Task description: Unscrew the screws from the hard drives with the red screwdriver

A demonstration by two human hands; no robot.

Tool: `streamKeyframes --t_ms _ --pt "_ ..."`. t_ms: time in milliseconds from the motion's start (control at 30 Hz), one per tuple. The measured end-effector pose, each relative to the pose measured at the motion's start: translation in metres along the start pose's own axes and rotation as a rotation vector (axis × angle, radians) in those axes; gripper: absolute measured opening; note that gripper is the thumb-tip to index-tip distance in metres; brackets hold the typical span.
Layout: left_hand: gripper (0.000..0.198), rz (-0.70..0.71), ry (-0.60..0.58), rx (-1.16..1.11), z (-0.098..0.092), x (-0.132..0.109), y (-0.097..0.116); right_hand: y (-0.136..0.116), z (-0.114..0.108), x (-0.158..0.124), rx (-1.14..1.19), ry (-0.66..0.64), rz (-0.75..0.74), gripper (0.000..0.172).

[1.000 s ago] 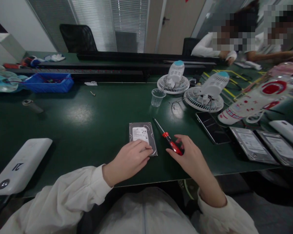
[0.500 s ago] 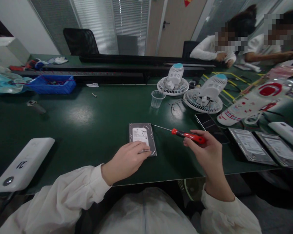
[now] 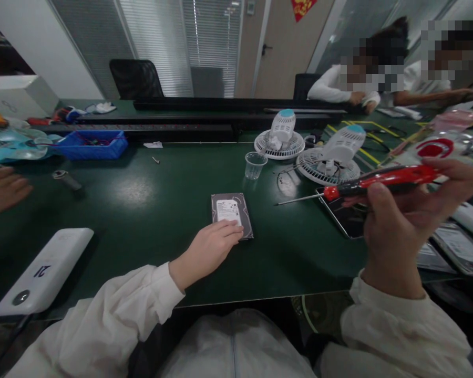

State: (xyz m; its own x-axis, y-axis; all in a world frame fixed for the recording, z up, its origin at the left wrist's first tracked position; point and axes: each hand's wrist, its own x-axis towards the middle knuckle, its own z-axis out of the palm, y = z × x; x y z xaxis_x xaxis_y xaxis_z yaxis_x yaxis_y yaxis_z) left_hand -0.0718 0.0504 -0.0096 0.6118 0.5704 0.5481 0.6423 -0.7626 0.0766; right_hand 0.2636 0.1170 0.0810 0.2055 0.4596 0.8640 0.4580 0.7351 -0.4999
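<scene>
A hard drive with a white label lies on the green table in front of me. My left hand rests on its lower part, fingers together over the label and near edge. Raised at the right, my right hand grips the red and black handle of a screwdriver. The screwdriver's thin shaft points left, its tip in the air to the right of the drive and apart from it.
Beyond the drive stand a clear plastic cup and two white fan parts. A white power bank and blue tray are left. More drives, a phone and two people sit right. Another person's hand shows far left.
My right hand has moved right and up with the screwdriver, away from the drive's corner. My left hand stays on the drive. Another person's hand has appeared at the left edge.
</scene>
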Motion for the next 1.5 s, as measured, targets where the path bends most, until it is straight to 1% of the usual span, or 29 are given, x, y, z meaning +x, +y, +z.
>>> streamKeyframes --t_ms 33,100,133,200,267,333,433,567,767,867,967,1133,1333,1367,1433,1500 --pt "0.023 -0.014 -0.001 -0.002 0.0 0.0 -0.002 -0.001 0.004 0.006 0.052 -0.003 -0.11 0.055" --pt "0.025 -0.037 -0.004 -0.013 0.0 -0.001 -0.004 -0.005 0.014 0.015 0.116 -0.062 -0.174 0.048" --pt "0.025 -0.043 -0.004 -0.016 -0.001 -0.002 -0.005 -0.009 0.021 0.018 0.155 -0.12 -0.182 0.046" --pt "0.024 -0.053 -0.004 -0.013 -0.001 -0.003 -0.005 -0.018 0.034 0.022 0.247 -0.239 -0.148 0.045" --pt "0.024 -0.059 -0.006 -0.004 0.0 -0.003 -0.004 -0.026 0.048 0.021 0.295 -0.312 -0.087 0.043" --pt "0.025 -0.055 -0.015 0.0 0.002 -0.002 -0.003 -0.029 0.059 0.018 0.326 -0.35 -0.086 0.046" --pt "0.025 -0.048 -0.014 0.003 0.003 0.0 -0.002 -0.029 0.07 0.011 0.324 -0.352 -0.068 0.048" --pt "0.024 -0.046 -0.029 0.001 0.002 0.001 -0.001 -0.026 0.071 -0.001 0.323 -0.321 -0.056 0.049" --pt "0.026 -0.057 -0.048 -0.014 0.002 0.001 -0.002 -0.025 0.067 -0.011 0.183 -0.346 0.046 0.052" --pt "0.026 -0.055 -0.052 -0.02 0.002 0.002 -0.002 -0.024 0.07 -0.013 0.184 -0.347 0.015 0.053" --pt "0.025 -0.052 -0.058 -0.026 0.001 0.002 -0.002 -0.025 0.071 -0.014 0.175 -0.339 -0.022 0.049" --pt "0.025 -0.05 -0.054 -0.031 0.0 0.003 -0.002 -0.025 0.071 -0.016 0.184 -0.371 -0.032 0.049" --pt "0.026 -0.054 -0.037 -0.023 0.001 0.003 -0.002 -0.023 0.072 -0.017 0.141 -0.39 0.036 0.053" --pt "0.027 -0.057 -0.035 -0.021 0.001 0.003 -0.002 -0.024 0.072 -0.016 0.136 -0.391 0.025 0.052" --pt "0.026 -0.059 -0.033 -0.02 0.001 0.003 -0.002 -0.025 0.072 -0.014 0.161 -0.401 -0.042 0.051" --pt "0.025 -0.058 -0.027 -0.024 0.0 0.003 -0.001 -0.028 0.071 -0.011 0.249 -0.471 -0.096 0.055"
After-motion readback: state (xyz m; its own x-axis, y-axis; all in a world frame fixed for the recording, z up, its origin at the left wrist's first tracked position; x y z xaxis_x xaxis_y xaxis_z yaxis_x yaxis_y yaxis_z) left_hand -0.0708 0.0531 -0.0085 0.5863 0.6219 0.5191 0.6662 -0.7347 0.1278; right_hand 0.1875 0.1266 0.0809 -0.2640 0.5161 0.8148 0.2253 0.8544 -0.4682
